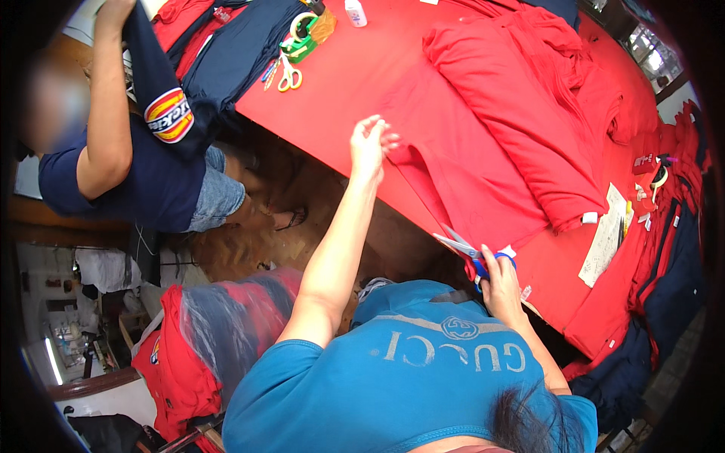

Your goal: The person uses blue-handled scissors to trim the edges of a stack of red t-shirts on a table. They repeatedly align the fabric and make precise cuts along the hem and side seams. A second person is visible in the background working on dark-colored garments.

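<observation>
My right hand (498,289) grips blue-handled scissors (477,262) at the table's near edge, their blades apart and pointing left. Just beyond them lies a red garment (483,162), spread flat, with a small white tag near the scissors. My left hand (368,149) is raised over the table's edge, left of the garment. Its thumb and fingertips come together in a pinch, with a tiny whitish bit there too small to name.
The red-covered table (325,113) carries a heap of red garments (529,83), yellow-handled scissors (289,78), a green tape dispenser (300,47), a white bottle (355,12) and a paper sheet (604,238). A co-worker (136,177) at left lifts a navy garment (155,72). Plastic-wrapped clothes (234,325) stand lower left.
</observation>
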Demonstrator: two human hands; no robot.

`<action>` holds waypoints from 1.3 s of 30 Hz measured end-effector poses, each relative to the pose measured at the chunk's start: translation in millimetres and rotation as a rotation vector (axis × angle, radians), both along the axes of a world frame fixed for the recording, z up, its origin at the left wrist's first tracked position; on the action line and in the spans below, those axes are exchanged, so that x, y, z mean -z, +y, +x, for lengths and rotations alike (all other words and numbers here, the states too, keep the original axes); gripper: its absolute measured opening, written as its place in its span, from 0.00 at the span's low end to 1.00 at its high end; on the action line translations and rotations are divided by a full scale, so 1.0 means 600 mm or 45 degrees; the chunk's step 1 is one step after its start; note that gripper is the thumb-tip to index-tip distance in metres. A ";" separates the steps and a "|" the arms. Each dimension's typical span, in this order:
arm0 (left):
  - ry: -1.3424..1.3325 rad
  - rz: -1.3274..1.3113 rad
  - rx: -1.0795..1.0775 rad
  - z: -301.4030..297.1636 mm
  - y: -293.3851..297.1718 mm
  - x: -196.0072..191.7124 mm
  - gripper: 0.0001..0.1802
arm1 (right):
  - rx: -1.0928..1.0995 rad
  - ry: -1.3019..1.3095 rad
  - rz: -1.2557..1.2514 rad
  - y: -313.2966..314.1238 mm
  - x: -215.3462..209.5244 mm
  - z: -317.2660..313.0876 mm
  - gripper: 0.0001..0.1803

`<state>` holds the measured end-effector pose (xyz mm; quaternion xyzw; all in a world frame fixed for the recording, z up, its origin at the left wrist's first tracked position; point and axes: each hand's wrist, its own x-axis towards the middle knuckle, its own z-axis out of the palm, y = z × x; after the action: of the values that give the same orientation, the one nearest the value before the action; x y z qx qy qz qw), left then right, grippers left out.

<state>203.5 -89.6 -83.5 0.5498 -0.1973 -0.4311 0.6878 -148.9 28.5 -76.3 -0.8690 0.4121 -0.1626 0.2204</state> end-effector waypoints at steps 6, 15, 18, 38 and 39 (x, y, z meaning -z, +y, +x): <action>-1.623 0.623 -0.316 0.138 -0.053 0.071 0.19 | -0.050 -0.062 -0.240 -0.014 0.001 0.043 0.38; -1.017 0.222 0.140 0.233 -0.065 0.073 0.08 | 0.184 -0.031 0.396 0.008 -0.050 -0.041 0.29; -0.271 0.168 0.451 0.212 -0.087 -0.008 0.09 | 0.445 -0.522 1.014 -0.008 -0.086 -0.064 0.28; -1.897 0.101 0.828 -0.171 -0.283 -0.053 0.51 | 1.324 0.779 -0.185 -0.239 -0.055 -0.439 0.14; -1.912 0.101 0.747 -0.173 -0.278 -0.049 0.49 | 1.294 0.916 -0.196 -0.246 -0.072 -0.417 0.14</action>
<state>99.6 -256.6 -54.2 0.6425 -0.7276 -0.1163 0.2105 -398.9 -119.2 -33.0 -0.5784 0.8092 0.0264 -0.1001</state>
